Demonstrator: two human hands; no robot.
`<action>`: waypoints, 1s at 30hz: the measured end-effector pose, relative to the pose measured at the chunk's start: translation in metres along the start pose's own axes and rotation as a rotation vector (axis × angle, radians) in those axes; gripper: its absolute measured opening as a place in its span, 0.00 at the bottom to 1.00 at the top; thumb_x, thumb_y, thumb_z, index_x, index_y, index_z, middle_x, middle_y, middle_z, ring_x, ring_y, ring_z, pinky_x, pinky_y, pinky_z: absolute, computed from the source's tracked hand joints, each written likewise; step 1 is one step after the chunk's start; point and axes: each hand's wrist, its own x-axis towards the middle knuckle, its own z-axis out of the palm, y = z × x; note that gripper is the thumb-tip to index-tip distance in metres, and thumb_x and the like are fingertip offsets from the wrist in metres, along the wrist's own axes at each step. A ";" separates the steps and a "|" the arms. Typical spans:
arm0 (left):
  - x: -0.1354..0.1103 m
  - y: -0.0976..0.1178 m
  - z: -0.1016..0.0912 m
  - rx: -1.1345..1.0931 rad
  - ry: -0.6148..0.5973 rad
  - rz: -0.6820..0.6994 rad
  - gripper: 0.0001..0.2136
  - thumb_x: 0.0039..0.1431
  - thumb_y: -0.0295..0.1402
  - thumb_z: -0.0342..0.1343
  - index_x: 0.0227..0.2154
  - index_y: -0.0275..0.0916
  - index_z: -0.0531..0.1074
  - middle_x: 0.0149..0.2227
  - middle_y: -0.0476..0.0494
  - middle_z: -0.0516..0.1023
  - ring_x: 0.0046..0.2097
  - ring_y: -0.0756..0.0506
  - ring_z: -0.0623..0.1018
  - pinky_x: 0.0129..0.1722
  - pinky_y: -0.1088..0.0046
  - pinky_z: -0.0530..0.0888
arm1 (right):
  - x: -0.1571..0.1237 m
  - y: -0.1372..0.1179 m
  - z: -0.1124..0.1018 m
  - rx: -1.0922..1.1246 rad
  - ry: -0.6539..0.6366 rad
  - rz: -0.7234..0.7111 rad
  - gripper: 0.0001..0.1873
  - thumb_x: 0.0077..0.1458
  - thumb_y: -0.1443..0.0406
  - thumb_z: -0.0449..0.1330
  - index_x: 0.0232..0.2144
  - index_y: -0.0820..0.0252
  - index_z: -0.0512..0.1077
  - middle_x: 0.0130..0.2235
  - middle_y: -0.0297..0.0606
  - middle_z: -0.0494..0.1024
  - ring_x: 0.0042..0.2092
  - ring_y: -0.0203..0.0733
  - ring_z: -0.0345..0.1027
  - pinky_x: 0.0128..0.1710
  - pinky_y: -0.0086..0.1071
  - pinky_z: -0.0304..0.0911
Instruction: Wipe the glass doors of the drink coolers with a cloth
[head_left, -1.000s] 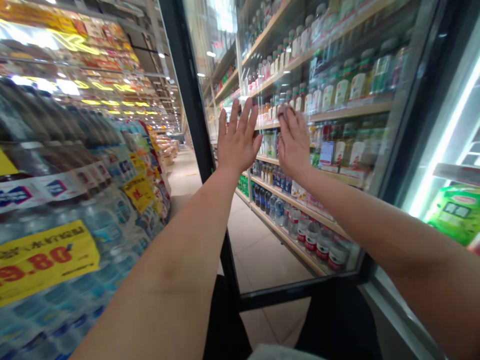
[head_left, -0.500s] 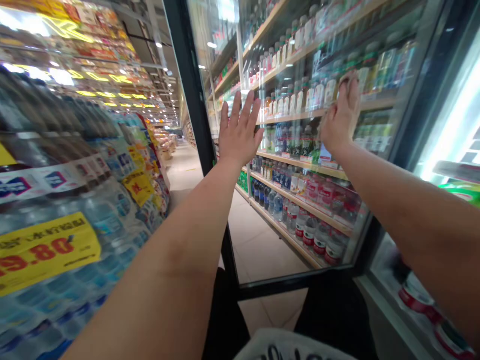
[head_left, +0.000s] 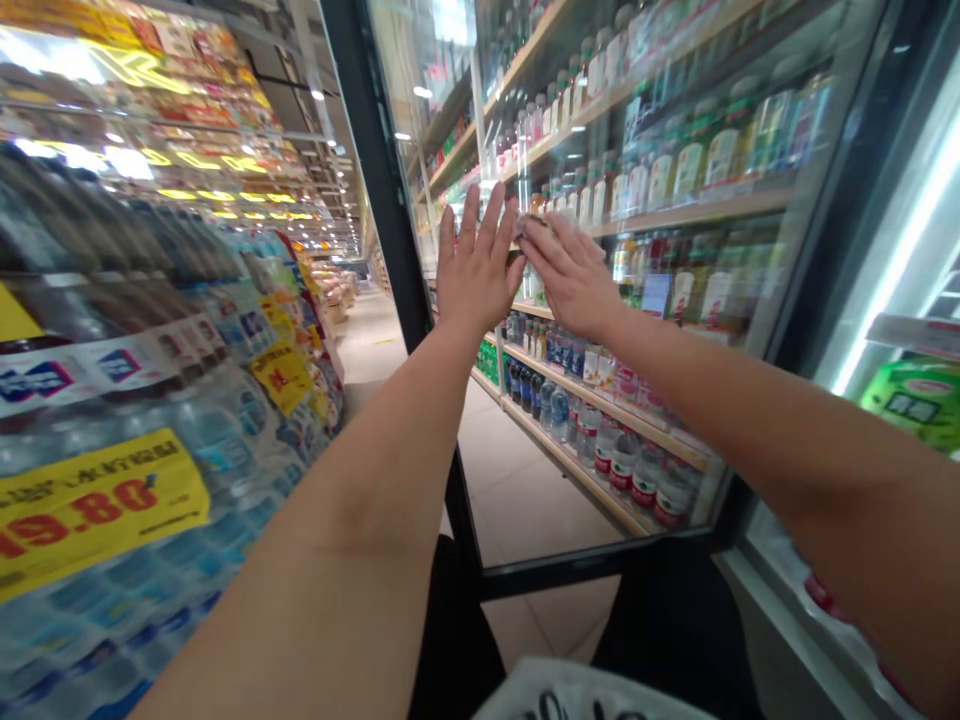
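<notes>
A glass cooler door with a dark frame (head_left: 394, 200) stands swung open in front of me. My left hand (head_left: 477, 268) lies flat against the glass near the frame, fingers spread, holding nothing. Just to its right, my right hand (head_left: 576, 278) presses a crumpled pale cloth (head_left: 534, 224) to the glass. Most of the cloth is hidden under the palm and fingers. The fingertips of the right hand come close to the left thumb; I cannot tell whether they touch. Rows of drink bottles show in the glass behind both hands.
On the left rise stacked bottle packs (head_left: 217, 440) with a yellow price sign (head_left: 105, 505). An aisle floor (head_left: 371, 330) runs off beyond the door. The lit cooler interior, with a green package (head_left: 915, 400), is at right. My legs straddle the door's lower edge.
My right hand has moved left and slightly down across the glass with the cloth, ending beside my left hand. The left hand has stayed in place.
</notes>
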 end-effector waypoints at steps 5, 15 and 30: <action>0.000 0.000 0.000 -0.017 0.006 0.001 0.32 0.69 0.49 0.42 0.74 0.49 0.52 0.74 0.61 0.43 0.75 0.44 0.35 0.75 0.52 0.30 | 0.002 0.017 -0.010 0.012 -0.024 -0.024 0.33 0.66 0.64 0.44 0.71 0.52 0.56 0.74 0.28 0.53 0.76 0.45 0.39 0.75 0.52 0.41; 0.002 -0.003 0.005 0.088 -0.033 -0.014 0.35 0.68 0.54 0.37 0.74 0.46 0.48 0.73 0.68 0.34 0.73 0.51 0.26 0.73 0.64 0.22 | 0.051 0.045 -0.020 0.026 0.252 0.480 0.32 0.66 0.68 0.43 0.71 0.64 0.52 0.75 0.37 0.48 0.76 0.49 0.33 0.77 0.51 0.35; 0.001 -0.006 0.008 0.118 -0.017 -0.004 0.37 0.69 0.60 0.30 0.74 0.46 0.48 0.73 0.68 0.32 0.73 0.52 0.25 0.73 0.67 0.21 | 0.019 0.017 -0.008 0.031 0.068 0.154 0.32 0.68 0.62 0.41 0.73 0.48 0.52 0.75 0.27 0.48 0.77 0.45 0.31 0.75 0.56 0.41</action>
